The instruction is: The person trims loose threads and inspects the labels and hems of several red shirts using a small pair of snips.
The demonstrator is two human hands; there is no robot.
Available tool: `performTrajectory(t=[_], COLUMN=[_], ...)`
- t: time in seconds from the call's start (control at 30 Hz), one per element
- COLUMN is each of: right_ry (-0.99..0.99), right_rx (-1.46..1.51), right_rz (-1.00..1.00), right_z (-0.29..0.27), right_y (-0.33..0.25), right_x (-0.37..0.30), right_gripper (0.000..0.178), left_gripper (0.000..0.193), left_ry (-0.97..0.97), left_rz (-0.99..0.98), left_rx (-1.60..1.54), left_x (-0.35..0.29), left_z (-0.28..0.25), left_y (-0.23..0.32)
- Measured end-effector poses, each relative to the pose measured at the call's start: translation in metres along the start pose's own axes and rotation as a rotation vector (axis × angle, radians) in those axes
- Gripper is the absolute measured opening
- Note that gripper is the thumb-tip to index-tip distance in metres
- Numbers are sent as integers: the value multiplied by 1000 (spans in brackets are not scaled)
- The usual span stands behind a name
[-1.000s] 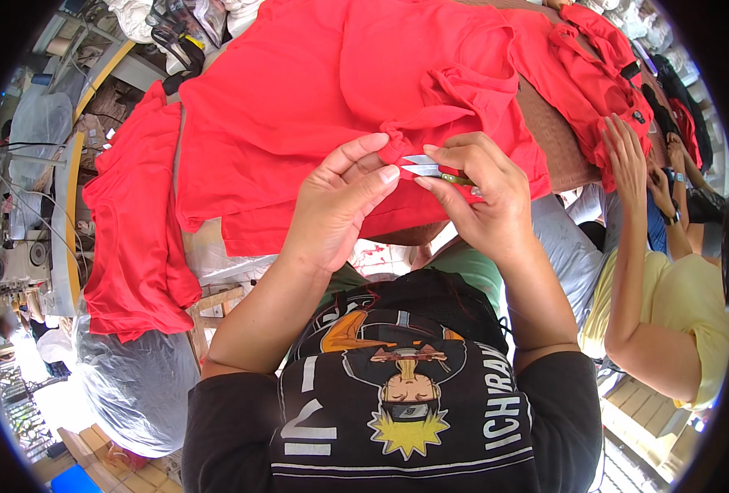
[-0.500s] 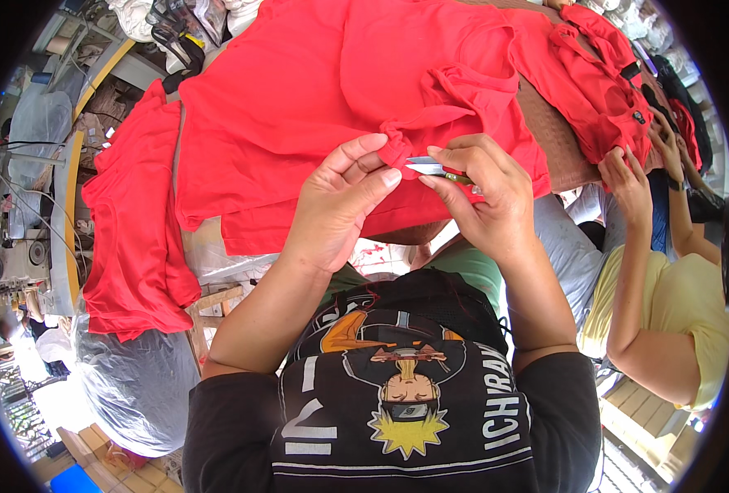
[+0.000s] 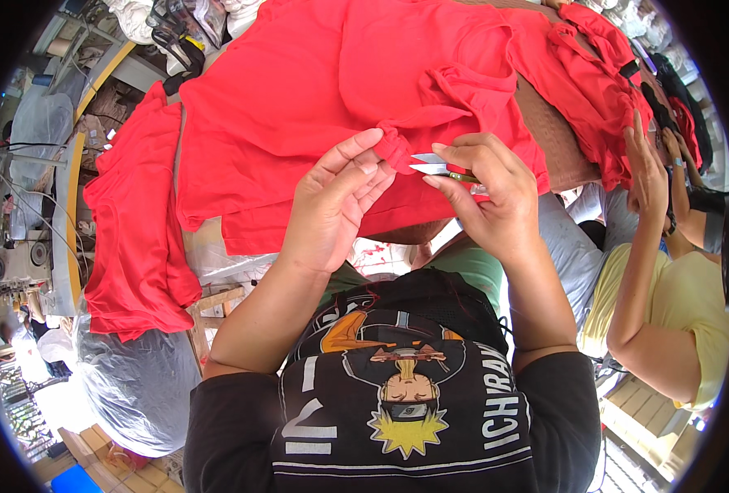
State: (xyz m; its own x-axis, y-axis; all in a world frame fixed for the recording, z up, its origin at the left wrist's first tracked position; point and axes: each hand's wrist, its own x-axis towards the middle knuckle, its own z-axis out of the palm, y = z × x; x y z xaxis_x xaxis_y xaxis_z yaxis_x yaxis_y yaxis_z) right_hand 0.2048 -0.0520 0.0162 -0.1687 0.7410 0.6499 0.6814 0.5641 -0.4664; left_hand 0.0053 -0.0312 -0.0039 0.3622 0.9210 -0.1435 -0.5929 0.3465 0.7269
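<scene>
My left hand (image 3: 336,193) keeps a gathered edge of a red garment (image 3: 274,90) at its fingertips, with the thumb lying back against the fingers. Exactly how the cloth sits between those fingers is partly hidden. Thread snips (image 3: 438,167) are in my right hand (image 3: 496,193), gripped between thumb and fingers. Their two pointed blades stand apart and face the bunched cloth, just right of it. Any thread there is too fine to make out. The garment spreads away from me over a brown-topped table.
Another red garment (image 3: 138,222) hangs at the left above a plastic-wrapped bundle (image 3: 134,386). At the right, a co-worker in a yellow top (image 3: 660,316) has a raised hand (image 3: 648,177) beside more red cloth (image 3: 595,107). Sewing equipment (image 3: 23,255) stands far left.
My left thumb has drawn back from the cloth edge toward the palm. The snips have shifted slightly right, and their blades show wider apart. The co-worker's hand has lifted off the red cloth.
</scene>
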Motion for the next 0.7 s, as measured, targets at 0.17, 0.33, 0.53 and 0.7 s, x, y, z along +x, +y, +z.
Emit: performTrajectory(t=[0.17, 0.33, 0.53, 0.7], right_ry=[-84, -75, -64, -85], right_rx=[-83, -82, -101, -119], right_rz=[-41, -72, -78, -54], right_z=[-2, 2, 1, -4], right_y=[0, 0, 0, 0], right_x=[0, -1, -1, -1], right_gripper=[31, 30, 27, 29], left_gripper=[40, 39, 41, 41], left_ry=[-16, -24, -22, -11], left_rz=[2, 9, 21, 13], left_rx=[5, 15, 45, 51], left_x=[1, 0, -1, -1], left_z=[-2, -4, -2, -1], left_y=[-2, -4, -5, -5])
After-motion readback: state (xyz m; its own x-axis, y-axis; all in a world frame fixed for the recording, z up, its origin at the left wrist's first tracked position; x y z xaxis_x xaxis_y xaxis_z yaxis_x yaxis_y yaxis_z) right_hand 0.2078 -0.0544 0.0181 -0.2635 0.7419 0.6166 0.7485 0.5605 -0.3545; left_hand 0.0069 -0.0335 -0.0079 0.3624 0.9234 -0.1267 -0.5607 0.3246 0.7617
